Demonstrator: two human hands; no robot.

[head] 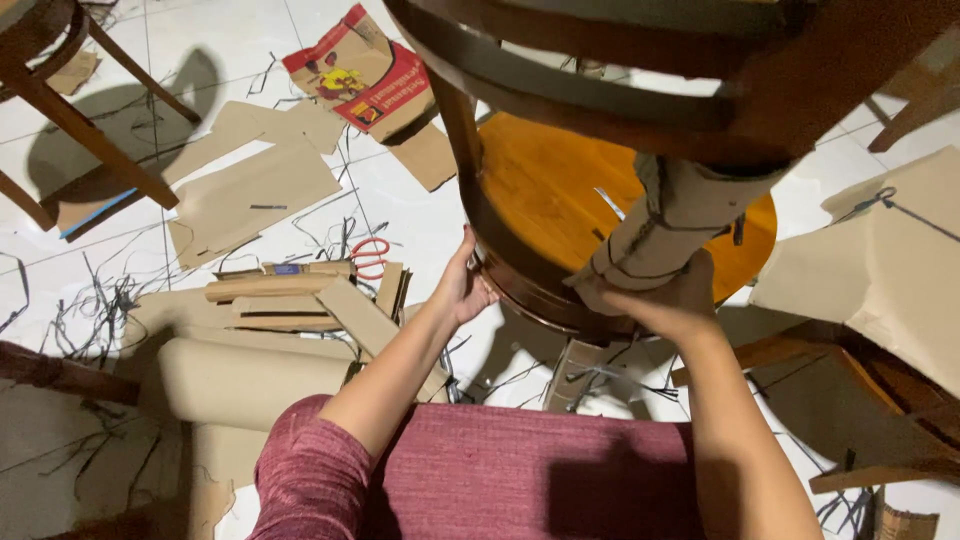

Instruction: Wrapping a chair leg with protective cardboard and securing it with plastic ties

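Upturned brown wooden chair [560, 190], cardboard-wrapped leg [660, 225]

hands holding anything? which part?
Yes. The left hand grips the rim of the round wooden seat of the upturned chair. The right hand cups the lower end of its cardboard-wrapped leg.

Just the one camera here, strapped to the person's head and looking pretty much straight down past their chest at the floor. It sits close, so both forearms fill the lower frame, with the left hand [462, 290] and right hand [668, 300] landing near the middle. The wooden chair [560, 190] they grip runs above and beyond the hands and off the top edge, and cardboard scraps [250, 190] lie out to the left of the left hand.
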